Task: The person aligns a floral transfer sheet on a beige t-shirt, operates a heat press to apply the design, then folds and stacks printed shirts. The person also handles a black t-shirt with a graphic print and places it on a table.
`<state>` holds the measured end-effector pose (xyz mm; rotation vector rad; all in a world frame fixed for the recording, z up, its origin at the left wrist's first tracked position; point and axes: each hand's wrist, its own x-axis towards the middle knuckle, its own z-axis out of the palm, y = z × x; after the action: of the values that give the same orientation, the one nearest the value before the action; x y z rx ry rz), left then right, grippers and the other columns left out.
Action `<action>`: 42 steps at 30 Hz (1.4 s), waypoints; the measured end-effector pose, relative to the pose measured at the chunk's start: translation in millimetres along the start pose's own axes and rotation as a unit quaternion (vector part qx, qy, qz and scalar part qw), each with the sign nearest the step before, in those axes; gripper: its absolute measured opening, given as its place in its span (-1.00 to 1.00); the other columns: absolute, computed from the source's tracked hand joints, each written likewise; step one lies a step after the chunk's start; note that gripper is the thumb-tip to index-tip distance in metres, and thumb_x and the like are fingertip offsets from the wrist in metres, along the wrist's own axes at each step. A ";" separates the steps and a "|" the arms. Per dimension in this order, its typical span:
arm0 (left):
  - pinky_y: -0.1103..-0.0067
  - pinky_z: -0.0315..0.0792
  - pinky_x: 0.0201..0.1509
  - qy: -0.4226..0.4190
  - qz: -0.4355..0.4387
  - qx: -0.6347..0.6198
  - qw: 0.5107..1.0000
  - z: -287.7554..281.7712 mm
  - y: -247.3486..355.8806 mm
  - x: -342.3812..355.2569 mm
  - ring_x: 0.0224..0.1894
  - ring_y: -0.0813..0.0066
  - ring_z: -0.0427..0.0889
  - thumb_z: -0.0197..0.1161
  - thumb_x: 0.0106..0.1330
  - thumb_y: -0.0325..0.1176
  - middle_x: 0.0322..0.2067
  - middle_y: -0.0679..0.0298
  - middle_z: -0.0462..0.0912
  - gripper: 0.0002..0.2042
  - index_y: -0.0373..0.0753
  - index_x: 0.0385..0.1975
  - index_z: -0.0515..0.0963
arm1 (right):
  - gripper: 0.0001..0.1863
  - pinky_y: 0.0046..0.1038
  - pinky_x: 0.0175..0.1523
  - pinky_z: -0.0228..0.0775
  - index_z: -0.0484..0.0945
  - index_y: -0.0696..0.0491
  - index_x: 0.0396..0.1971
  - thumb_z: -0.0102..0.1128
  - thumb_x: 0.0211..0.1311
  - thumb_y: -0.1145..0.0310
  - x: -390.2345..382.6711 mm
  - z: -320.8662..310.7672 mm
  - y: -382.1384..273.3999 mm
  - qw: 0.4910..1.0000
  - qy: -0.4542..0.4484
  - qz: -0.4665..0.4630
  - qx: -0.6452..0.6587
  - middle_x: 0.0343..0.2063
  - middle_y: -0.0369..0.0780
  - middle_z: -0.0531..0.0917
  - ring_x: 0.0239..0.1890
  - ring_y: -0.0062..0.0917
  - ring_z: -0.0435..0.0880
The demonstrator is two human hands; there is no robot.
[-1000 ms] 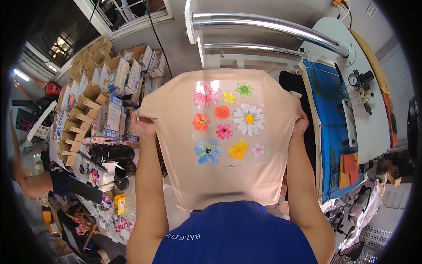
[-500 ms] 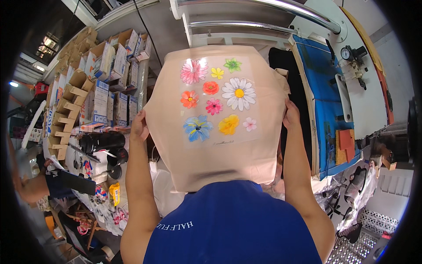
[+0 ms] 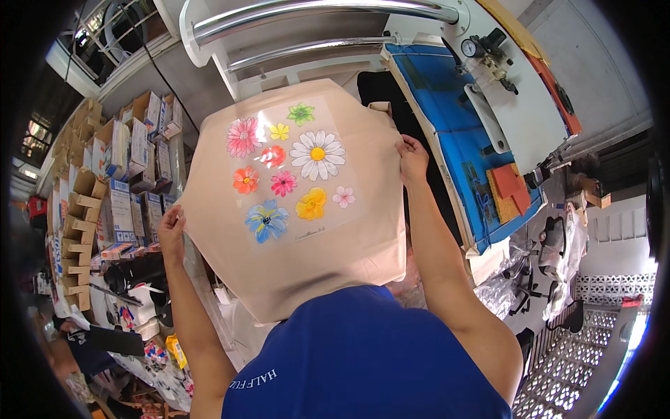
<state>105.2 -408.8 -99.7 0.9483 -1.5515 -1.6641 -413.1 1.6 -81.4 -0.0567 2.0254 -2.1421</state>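
A beige cloth (image 3: 335,258), apparently a shirt, is spread over a flat board in front of me and drapes toward my waist. On it lies a clear film (image 3: 352,178) printed with several bright flowers, among them a white daisy (image 3: 318,155), a blue flower (image 3: 266,221) and a yellow one (image 3: 311,204). The film looks flat and shines near its upper left. My left hand (image 3: 172,229) pinches the cloth's left edge. Farther up on the opposite side, my right hand (image 3: 413,158) grips the right edge, its fingertips curled onto the fabric.
To the right are a black pad (image 3: 391,112), a blue-covered board (image 3: 447,133) with orange and tan sponge blocks (image 3: 509,188), and a white machine with a pressure gauge (image 3: 471,47). Chrome bars (image 3: 321,10) cross behind. Cardboard boxes (image 3: 118,216) fill a left-hand shelf.
My view has turned, so the cloth and film appear farther left and tilted. Both hands stay at the cloth's side edges. No flower has visibly shifted on the film.
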 end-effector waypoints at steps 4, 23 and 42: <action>0.65 0.46 0.08 0.008 -0.005 0.013 1.000 4.2 10.3 -7.1 0.02 0.55 0.62 0.23 0.29 -0.61 0.04 0.23 0.65 -0.61 -0.37 0.14 0.51 | -0.61 -0.60 -0.06 0.47 0.57 0.22 -0.01 0.38 0.14 0.60 -10.3 7.5 -9.1 0.999 0.034 0.009 0.006 -0.23 -0.20 0.69 -0.22 -0.58 0.64; 0.19 0.24 0.37 -0.012 0.291 0.435 0.852 175.4 44.7 -122.5 0.13 0.13 0.53 0.37 0.16 -0.40 -0.02 0.15 0.64 -0.76 -0.28 -0.17 0.66 | -0.71 -0.15 0.29 0.25 0.65 0.08 -0.10 0.28 0.17 0.35 -156.5 18.2 -28.0 0.758 -0.251 -0.395 -0.454 0.08 -0.14 0.58 0.22 -0.19 0.44; 0.18 0.23 0.38 -0.005 0.292 0.428 0.855 174.9 35.2 -121.4 0.16 0.13 0.52 0.43 0.11 -0.40 0.01 0.14 0.64 -0.70 -0.29 -0.14 0.67 | -0.73 -0.17 0.28 0.28 0.68 0.04 -0.14 0.31 0.15 0.32 -162.3 20.3 -31.5 0.762 -0.239 -0.389 -0.459 0.07 -0.15 0.60 0.23 -0.19 0.44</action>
<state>17.8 -217.6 -50.9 0.7289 -2.3442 -0.5150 -254.2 10.0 -32.0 -1.6177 2.6759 -0.8792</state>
